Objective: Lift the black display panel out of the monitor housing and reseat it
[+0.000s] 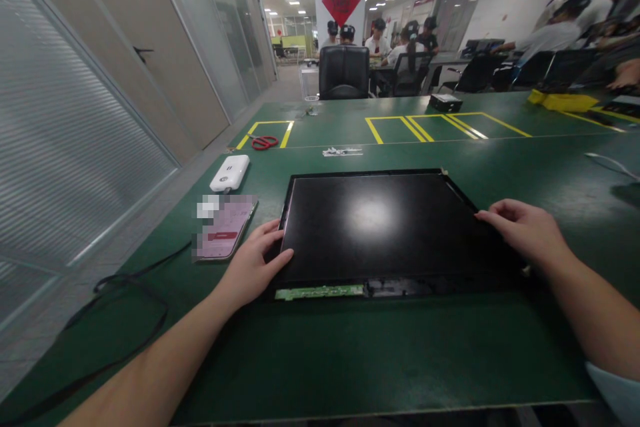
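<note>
A black display panel [380, 227] lies flat, screen up, on the green table, a bright reflection at its middle. Along its near edge runs a green circuit strip [320, 291]. My left hand [256, 260] grips the panel's left edge, thumb on top and fingers at the side. At the right edge, my right hand [523, 227] pinches the frame between thumb and fingers. The undersides of the fingers are hidden.
Left of the panel lie a phone [225, 230], a white device [230, 173] and a black cable [135, 277]. Beyond are red scissors [264, 142], white scraps [343, 152], a black box [446, 103] and yellow tape marks. People sit near a black chair [344, 72].
</note>
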`<action>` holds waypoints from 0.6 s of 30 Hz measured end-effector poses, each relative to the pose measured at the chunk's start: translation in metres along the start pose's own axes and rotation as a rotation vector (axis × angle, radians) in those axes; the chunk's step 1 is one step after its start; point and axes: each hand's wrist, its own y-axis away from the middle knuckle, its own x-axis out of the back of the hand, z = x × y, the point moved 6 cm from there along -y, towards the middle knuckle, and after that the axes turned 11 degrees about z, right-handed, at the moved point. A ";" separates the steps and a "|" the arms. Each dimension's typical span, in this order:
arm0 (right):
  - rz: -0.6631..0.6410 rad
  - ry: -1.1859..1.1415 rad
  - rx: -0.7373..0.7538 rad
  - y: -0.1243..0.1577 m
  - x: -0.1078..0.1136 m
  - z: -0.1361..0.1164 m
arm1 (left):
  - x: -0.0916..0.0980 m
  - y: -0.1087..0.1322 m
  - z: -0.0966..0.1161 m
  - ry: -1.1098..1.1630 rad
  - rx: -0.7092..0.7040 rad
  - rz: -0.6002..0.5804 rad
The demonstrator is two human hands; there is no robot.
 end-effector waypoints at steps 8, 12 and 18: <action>-0.011 -0.029 0.006 -0.003 -0.004 0.007 | 0.000 -0.001 0.001 -0.006 0.006 0.000; -0.015 -0.014 -0.009 -0.002 -0.003 0.004 | -0.001 -0.001 0.001 -0.013 0.012 -0.003; -0.030 -0.005 -0.036 0.001 0.000 -0.003 | 0.000 -0.001 0.001 -0.026 -0.003 -0.007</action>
